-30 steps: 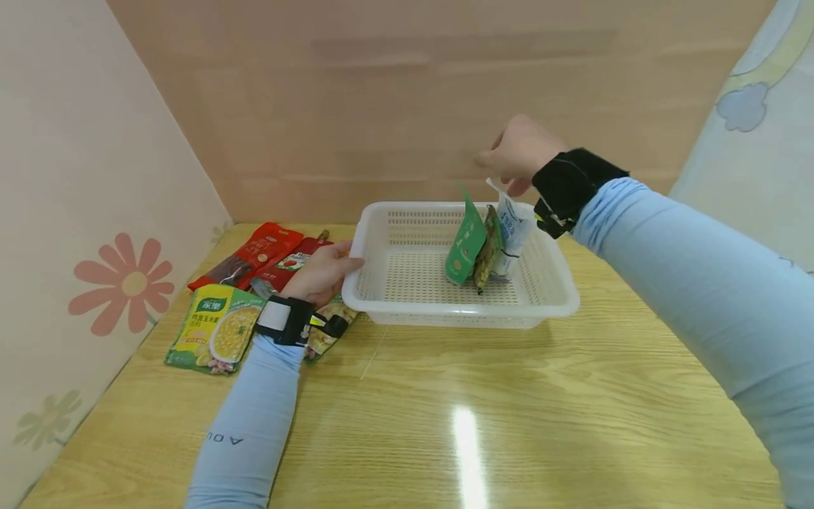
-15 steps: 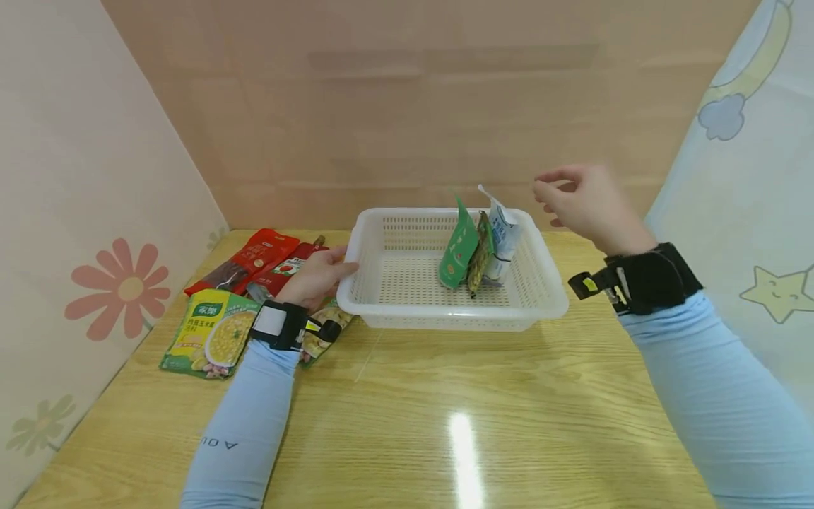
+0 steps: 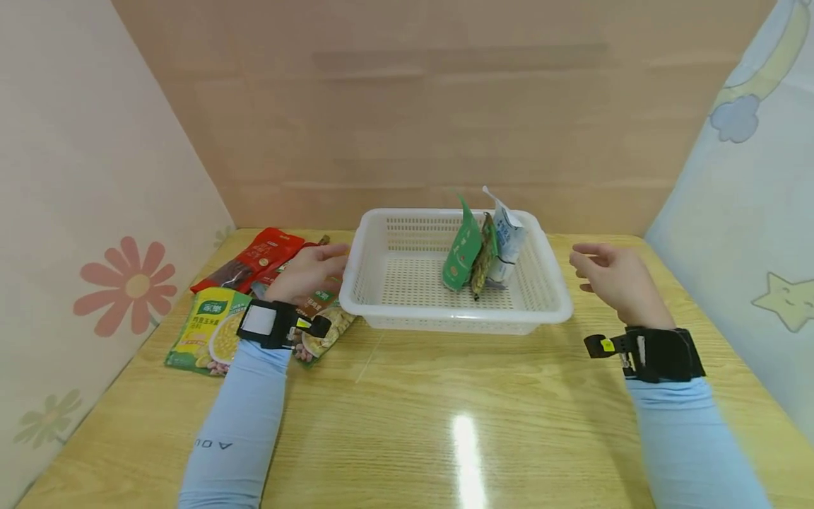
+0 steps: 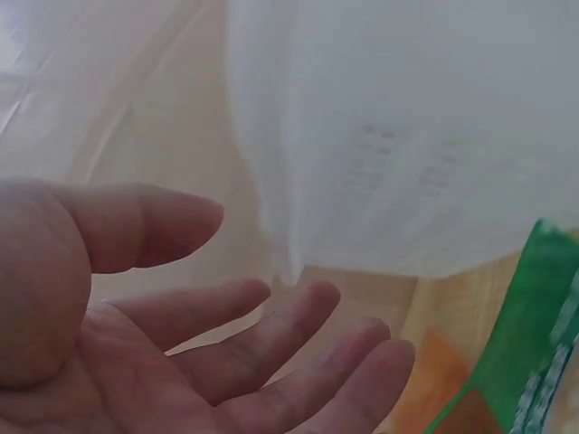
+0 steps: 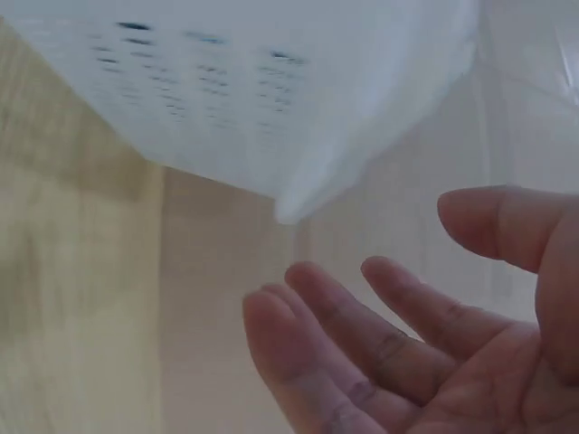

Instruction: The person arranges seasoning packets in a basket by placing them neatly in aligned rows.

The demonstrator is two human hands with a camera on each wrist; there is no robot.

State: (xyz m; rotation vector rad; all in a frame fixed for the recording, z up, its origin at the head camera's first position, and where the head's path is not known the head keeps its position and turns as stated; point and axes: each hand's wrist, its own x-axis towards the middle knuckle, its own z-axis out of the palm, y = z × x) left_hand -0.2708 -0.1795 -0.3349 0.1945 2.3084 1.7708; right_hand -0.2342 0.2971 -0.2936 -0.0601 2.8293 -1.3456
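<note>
A white perforated plastic basket (image 3: pixel 458 316) stands on the table. Upright in its right half lean a green packet (image 3: pixel 462 256), a narrower packet (image 3: pixel 485 261) with a mottled brown-green face, and a white-and-blue packet (image 3: pixel 508 240). My left hand (image 3: pixel 308 273) is just off the basket's left end, fingers spread and holding nothing; in the left wrist view a gap shows between the fingers (image 4: pixel 312 307) and the basket wall. To the right of the basket, my right hand (image 3: pixel 618 279) hovers apart from it, relaxed, with nothing in the fingers (image 5: pixel 339 303).
Left of the basket lie a red packet (image 3: pixel 261 256), a yellow-green soup packet (image 3: pixel 206 329) and a brown-green packet (image 3: pixel 327 329), with another red one partly under my left hand. A brown panel (image 3: pixel 445 127) rises behind, and patterned walls flank the table (image 3: pixel 407 424).
My right hand has moved from above the white-and-blue packet out to the right and down beside the basket. My left hand has let go of the basket's left rim and shifted slightly left.
</note>
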